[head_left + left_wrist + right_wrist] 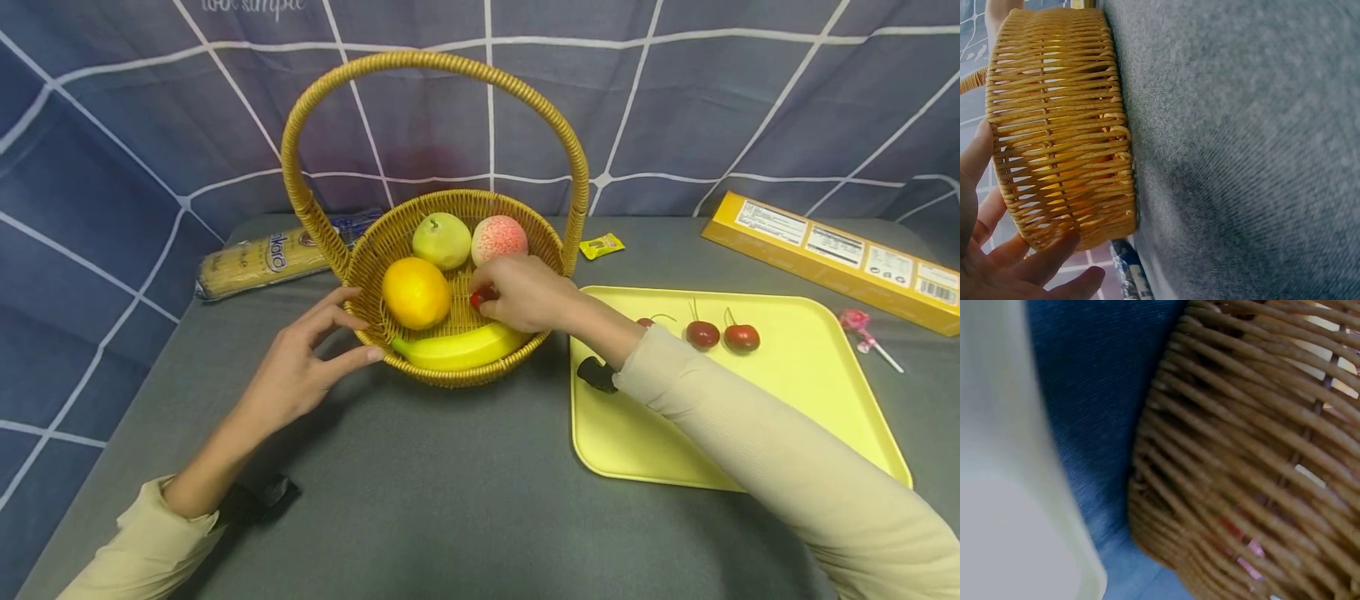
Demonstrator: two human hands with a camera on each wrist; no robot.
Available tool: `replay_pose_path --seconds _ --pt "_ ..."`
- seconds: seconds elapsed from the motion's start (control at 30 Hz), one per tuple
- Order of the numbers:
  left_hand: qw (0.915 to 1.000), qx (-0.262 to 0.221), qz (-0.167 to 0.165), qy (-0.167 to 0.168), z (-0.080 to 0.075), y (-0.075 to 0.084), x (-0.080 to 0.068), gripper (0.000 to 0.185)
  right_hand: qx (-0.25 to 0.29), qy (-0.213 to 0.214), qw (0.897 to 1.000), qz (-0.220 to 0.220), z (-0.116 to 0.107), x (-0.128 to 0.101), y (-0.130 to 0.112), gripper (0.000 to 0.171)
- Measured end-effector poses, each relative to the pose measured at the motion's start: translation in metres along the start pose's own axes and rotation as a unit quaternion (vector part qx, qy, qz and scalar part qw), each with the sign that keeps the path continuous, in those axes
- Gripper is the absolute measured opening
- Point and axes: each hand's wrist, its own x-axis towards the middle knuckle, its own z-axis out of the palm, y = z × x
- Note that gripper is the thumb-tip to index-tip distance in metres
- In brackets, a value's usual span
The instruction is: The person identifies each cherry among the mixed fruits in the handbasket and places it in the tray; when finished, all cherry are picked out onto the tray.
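Note:
A wicker basket (442, 377) with a tall arched handle holds a yellow-orange fruit (417, 293), a green pear-like fruit (442, 241), a pink speckled peach (498, 239) and a banana (465, 347). Inside it, my right hand (525, 293) pinches a red cherry (483, 296) between thumb and fingers, low beside the yellow-orange fruit. My left hand (303, 354) touches the basket's left rim, fingers spread and the thumb near its front side. In the left wrist view, the fingers lie loosely along the wicker wall (1060, 125). The right hand itself is out of the right wrist view.
A yellow tray (810, 408) at right bears several cherries (741, 337), one partly behind the right forearm. Around it lie a yellow carton (832, 258), a pink lollipop (857, 321) and a small yellow packet (601, 246). A pasta bag (262, 260) lies behind the left hand.

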Motion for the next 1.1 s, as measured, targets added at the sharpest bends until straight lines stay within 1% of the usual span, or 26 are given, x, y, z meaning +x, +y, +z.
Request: replay_pose_path --seconds 0.17,0.33,0.6,0.73,0.9,1.1 --pt "1.0000 -0.002 -0.002 -0.003 0.000 0.000 0.000 0.024 0.019 0.026 0.999 -0.012 0.000 -0.004 0.003 0.021" --pt "1.0000 -0.001 -0.001 -0.003 0.000 0.000 0.001 0.025 0.032 0.054 0.997 -0.042 -0.001 -0.009 0.006 0.029" --pt "1.0000 0.002 -0.002 -0.001 0.000 0.000 0.000 0.025 0.060 0.103 0.989 -0.090 0.001 -0.017 0.008 0.022" --pt "1.0000 0.002 -0.002 -0.003 0.001 0.000 0.001 0.025 0.074 0.122 0.984 -0.105 0.001 -0.024 0.009 0.022" --pt "1.0000 0.002 -0.001 -0.003 0.001 0.000 0.001 0.025 0.090 0.138 0.979 -0.118 -0.002 -0.032 0.008 0.020" --pt "1.0000 0.004 0.000 -0.003 0.000 -0.001 0.000 0.025 0.118 0.140 0.975 -0.128 -0.006 -0.046 0.003 0.021"
